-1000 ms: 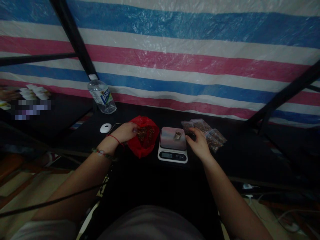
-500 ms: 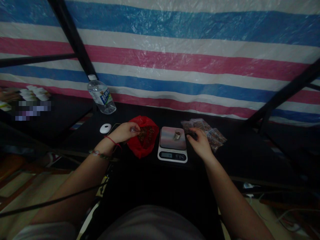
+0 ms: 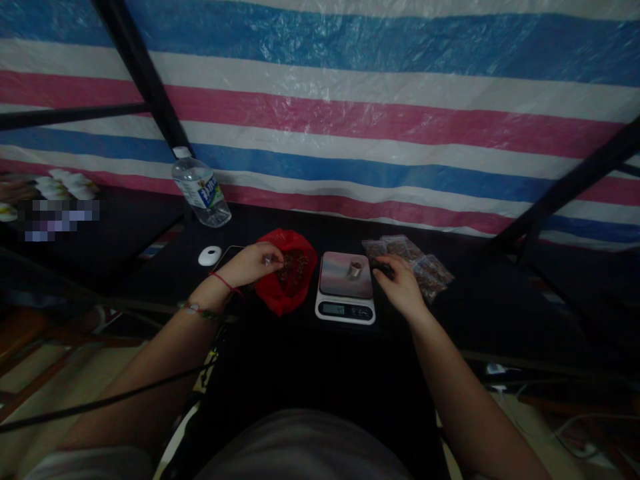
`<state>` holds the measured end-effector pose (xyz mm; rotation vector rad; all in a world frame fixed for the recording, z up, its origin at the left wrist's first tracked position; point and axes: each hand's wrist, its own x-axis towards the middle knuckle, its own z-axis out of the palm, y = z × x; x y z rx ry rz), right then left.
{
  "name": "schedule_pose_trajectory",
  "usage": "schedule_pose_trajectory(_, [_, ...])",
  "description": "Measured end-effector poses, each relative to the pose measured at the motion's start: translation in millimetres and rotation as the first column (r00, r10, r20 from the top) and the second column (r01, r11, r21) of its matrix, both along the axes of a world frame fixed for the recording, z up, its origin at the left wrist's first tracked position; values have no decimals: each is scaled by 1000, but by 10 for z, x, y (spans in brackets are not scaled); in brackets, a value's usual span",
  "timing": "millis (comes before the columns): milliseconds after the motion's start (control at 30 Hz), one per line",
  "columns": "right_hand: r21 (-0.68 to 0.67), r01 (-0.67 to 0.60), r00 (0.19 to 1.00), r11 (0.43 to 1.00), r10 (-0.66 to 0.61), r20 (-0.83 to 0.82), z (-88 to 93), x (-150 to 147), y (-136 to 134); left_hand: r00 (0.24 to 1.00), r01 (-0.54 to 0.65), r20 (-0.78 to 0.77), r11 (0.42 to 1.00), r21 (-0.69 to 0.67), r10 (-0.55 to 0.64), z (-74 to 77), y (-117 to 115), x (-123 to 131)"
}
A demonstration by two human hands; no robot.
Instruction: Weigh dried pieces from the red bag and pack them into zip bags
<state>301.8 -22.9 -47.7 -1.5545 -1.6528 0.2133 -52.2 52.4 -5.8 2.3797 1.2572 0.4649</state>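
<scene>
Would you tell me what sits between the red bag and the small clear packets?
In the head view, a digital scale with a small cup on it.

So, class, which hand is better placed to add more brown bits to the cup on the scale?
Probably the left: the left hand is at the open red bag, touching its brown bits, beside the scale. The right hand rests by the clear packets.

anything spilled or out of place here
Nothing looks spilled. The brown bits are inside the red plastic bag at the left hand, the small cup sits on the white digital scale, the clear filled packets lie bunched by the right hand. Only the clear plastic water bottle looks tilted.
</scene>
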Motion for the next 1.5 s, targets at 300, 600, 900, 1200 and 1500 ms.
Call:
schedule_pose_trajectory(300, [-100,-309,910,946,263,-319,386,-679,-240,966,191,148,971,144,-212,319,-379,578])
schedule_pose_trajectory(600, [-74,-327,935,942,311,-173,623,-1184,17,962,89,228,964,250,-148,365,-441,583])
schedule_pose_trajectory(900, [-322,-315,816,893,428,389,493,-1620,540,893,-427,282,857,288,350,-275,-344,-86])
schedule_pose_trajectory(1200, [-449,-577,503,682,730,462,300,-1964,850,858,-505,277,809,300,433,-581,-350,-141])
schedule_pose_trajectory(1500, [-574,-508,474,643,764,437,228,-2080,1047,883,-469,114,869,158,456,-531,-345,-184])
